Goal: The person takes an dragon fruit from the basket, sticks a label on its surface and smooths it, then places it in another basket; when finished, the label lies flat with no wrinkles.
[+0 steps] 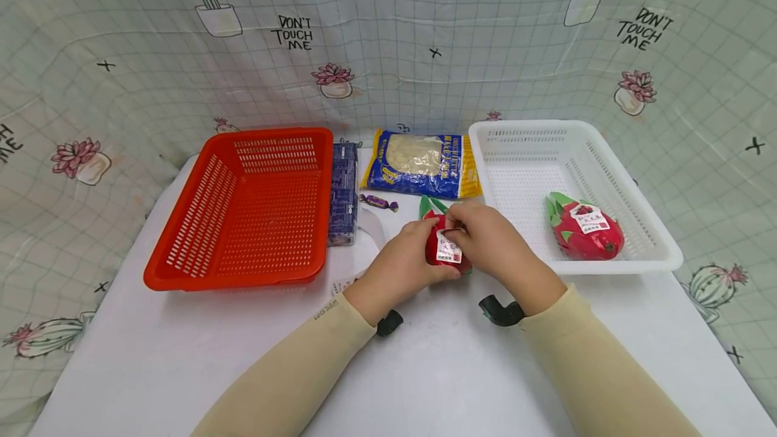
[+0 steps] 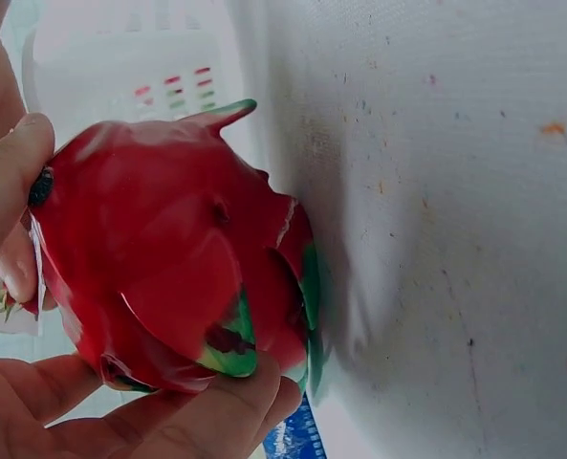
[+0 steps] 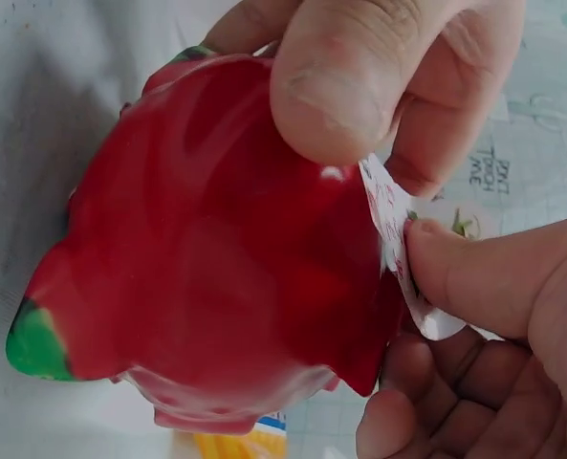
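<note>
A red dragon fruit (image 1: 432, 248) with green leaf tips lies at the middle of the table, its leafy end pointing away from me. My left hand (image 1: 403, 258) grips it from the left side, thumb near its close end and fingers around its flank. A white printed label (image 1: 449, 248) sits on its upper face. In the right wrist view my right hand (image 3: 512, 316) pinches the label's edge between thumb and curled fingers, and part of the label stands off the red skin. A second dragon fruit (image 1: 567, 235), with a similar label, lies in the white basket (image 1: 643, 221) at right.
At left stands a red basket (image 1: 237, 282). Beside it lies a blue patterned case (image 1: 344, 194). A blue and yellow pasta bag (image 1: 419, 184) lies at the back, with a purple wrapped candy (image 1: 379, 203) before it. A pale curved strip (image 1: 371, 224) is left of the fruit.
</note>
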Demonstrator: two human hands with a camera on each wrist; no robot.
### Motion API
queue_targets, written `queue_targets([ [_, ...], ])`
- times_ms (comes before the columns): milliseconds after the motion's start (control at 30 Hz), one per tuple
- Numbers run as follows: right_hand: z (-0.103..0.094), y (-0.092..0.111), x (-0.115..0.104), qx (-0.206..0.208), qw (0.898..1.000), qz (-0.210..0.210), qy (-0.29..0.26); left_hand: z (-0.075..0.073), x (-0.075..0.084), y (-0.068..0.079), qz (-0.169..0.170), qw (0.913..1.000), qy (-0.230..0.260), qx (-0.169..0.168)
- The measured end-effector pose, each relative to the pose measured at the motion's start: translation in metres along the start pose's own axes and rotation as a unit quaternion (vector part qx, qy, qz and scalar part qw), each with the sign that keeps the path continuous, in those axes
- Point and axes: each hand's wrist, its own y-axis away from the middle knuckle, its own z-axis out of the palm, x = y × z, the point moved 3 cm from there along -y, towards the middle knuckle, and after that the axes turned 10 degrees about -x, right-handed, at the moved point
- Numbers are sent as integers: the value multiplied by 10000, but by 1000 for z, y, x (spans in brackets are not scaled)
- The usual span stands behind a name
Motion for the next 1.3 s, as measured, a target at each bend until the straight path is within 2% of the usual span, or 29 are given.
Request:
queue_targets([
  [267, 3, -1, 2, -24, 10000, 60, -4, -1, 0, 0, 66, 10000, 18, -10],
  [567, 7, -3, 3, -436, 9988, 16, 213, 0, -1, 0, 278, 9995, 149, 28],
  [700, 7, -6, 1, -382, 9978, 165, 516, 0, -1, 1, 225, 9997, -3, 53],
  [867, 1, -12, 0, -368, 9972, 372, 543, 0, 1, 2, 175, 9998, -120, -1],
  [1300, -9, -29, 5, -792, 9918, 864, 508, 1, 5, 2, -28, 9996, -242, -111],
])
